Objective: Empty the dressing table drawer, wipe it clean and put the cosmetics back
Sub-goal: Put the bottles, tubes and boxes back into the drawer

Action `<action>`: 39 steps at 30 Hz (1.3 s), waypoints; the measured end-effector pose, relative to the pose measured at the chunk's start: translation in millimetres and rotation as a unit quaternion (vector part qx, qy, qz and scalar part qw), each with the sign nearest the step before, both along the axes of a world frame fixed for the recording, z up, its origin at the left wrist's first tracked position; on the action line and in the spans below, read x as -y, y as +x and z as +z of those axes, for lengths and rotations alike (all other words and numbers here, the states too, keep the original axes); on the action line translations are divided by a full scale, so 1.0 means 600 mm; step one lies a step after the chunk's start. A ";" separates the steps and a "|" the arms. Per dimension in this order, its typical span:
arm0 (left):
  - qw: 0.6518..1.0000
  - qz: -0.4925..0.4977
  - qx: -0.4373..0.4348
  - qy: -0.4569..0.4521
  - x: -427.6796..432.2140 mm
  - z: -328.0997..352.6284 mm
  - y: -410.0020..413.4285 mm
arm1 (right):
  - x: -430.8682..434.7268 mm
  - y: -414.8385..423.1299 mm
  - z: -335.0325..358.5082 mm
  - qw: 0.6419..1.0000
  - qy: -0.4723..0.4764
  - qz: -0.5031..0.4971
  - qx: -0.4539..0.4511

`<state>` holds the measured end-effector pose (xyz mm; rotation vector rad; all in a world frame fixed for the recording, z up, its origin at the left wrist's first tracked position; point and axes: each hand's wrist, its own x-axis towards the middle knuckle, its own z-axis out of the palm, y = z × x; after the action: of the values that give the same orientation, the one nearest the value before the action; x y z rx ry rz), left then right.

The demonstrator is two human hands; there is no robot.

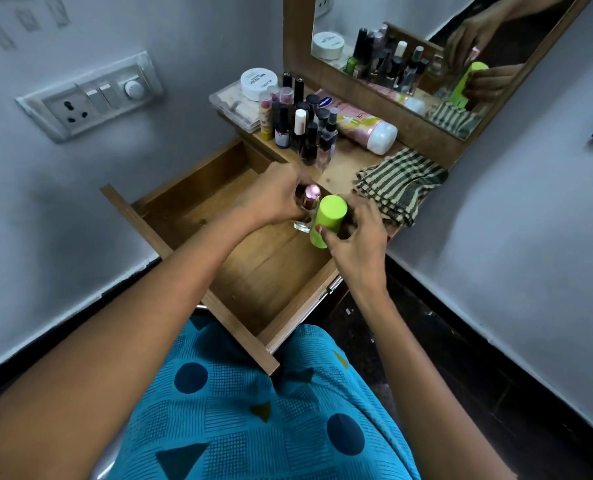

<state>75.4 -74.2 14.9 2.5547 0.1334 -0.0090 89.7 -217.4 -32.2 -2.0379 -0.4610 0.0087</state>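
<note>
— Where are they?
— Above the open drawer point(271, 271): left grip point(274, 199) clasps the pink-capped bottle point(309, 198), right grip point(357, 237) the green bottle point(328, 216). I'd set them upright, one at a time.

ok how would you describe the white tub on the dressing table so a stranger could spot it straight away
Start at the wooden dressing table top under the mirror and go to its far left end, where a clear plastic box lies. The white round tub sits on that box: it is the only wide, flat, white container, while its neighbours are narrow upright bottles.
</note>
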 end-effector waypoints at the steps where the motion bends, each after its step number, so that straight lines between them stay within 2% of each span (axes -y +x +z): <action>1: 1.000 0.006 -0.006 -0.001 0.000 -0.011 -0.001 | -0.003 -0.002 -0.012 1.000 -0.004 -0.003 -0.006; 8: 0.998 0.037 -0.054 -0.009 0.007 -0.086 0.007 | -0.011 -0.013 -0.074 0.997 -0.062 -0.031 -0.021; 14: 0.997 0.035 -0.068 -0.018 0.016 -0.128 0.028 | -0.011 -0.012 -0.102 0.971 -0.213 -0.108 0.029; 20: 0.997 0.030 -0.076 -0.019 0.026 -0.150 0.050 | -0.023 -0.008 -0.111 0.950 -0.240 -0.195 0.050; 23: 0.996 0.039 -0.081 -0.026 0.025 -0.152 0.059 | -0.029 -0.005 -0.110 0.949 -0.247 -0.196 0.017; 31: 0.996 0.050 -0.012 -0.070 0.025 -0.168 0.059 | -0.038 -0.009 -0.114 0.940 -0.246 -0.225 0.075; 35: 0.990 0.088 0.034 -0.101 0.031 -0.186 0.053 | -0.039 -0.008 -0.115 0.939 -0.250 -0.223 0.076; 39: 0.989 0.101 0.040 -0.096 0.032 -0.206 0.052 | -0.040 -0.002 -0.115 0.938 -0.259 -0.224 0.062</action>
<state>106.8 -93.2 -108.8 2.3357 0.3429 0.1516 88.3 -193.1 -101.0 -2.6353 -0.0560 -0.3054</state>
